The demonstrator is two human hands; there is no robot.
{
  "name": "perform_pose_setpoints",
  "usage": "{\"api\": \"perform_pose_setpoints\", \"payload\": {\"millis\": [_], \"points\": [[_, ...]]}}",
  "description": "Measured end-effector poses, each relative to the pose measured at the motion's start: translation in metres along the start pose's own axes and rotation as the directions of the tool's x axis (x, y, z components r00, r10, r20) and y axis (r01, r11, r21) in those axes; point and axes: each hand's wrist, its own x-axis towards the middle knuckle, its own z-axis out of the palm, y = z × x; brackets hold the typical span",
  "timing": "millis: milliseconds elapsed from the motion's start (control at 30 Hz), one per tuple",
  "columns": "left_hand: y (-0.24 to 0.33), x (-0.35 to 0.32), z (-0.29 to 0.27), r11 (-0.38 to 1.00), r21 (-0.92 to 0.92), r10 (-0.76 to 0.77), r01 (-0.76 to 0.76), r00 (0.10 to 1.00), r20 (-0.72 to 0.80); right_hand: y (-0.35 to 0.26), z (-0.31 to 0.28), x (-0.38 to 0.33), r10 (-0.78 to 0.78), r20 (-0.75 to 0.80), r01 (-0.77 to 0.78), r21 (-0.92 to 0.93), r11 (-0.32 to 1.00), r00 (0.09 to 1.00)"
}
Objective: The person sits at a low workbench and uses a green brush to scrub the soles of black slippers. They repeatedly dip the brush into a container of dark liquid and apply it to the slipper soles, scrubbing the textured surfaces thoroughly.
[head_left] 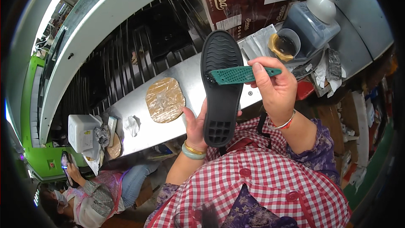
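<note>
My left hand (195, 126) grips a black shoe sole (220, 109) from behind, thumb along its left edge. The sole stands nearly lengthwise in front of me, showing wavy ridges at the far end and square hollows at the near end. In my right hand (276, 86) a green-handled brush (236, 75) is pinched between thumb and fingers. Its dark bristles rest on the inner surface of the sole, near the left edge below the ridges. Some fingers of my left hand are hidden behind the sole.
On the metal ledge (145, 141) lie a tape-wrapped oval pad (165, 101) and crumpled white paper (131, 126). A cup of dark liquid (298, 42) and a bluish bottle (316, 27) stand far right, beside a dark red box (253, 10). Black conveyor rods (126, 50) run beyond. A co-worker (101, 198) sits lower left.
</note>
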Motion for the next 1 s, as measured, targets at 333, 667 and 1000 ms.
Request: {"api": "perform_pose_setpoints", "payload": {"millis": [333, 667, 1000], "points": [[0.001, 0.005, 0.001, 0.998, -0.052, 0.026, -0.026, 1.000, 0.005, -0.002, 0.004, -0.006, 0.012, 0.035, -0.008, -0.123, 0.992, 0.999], [0.008, 0.016, 0.002, 0.995, -0.011, 0.096, -0.096, 0.995, -0.016, -0.001, 0.011, -0.013, 0.040, 0.060, -0.035, -0.087, 0.996, 0.997], [0.010, 0.023, -0.001, 0.981, -0.120, 0.137, -0.151, 0.984, -0.116, -0.005, 0.011, -0.020, 0.015, 0.105, 0.002, -0.160, 0.987, 0.994]]}}
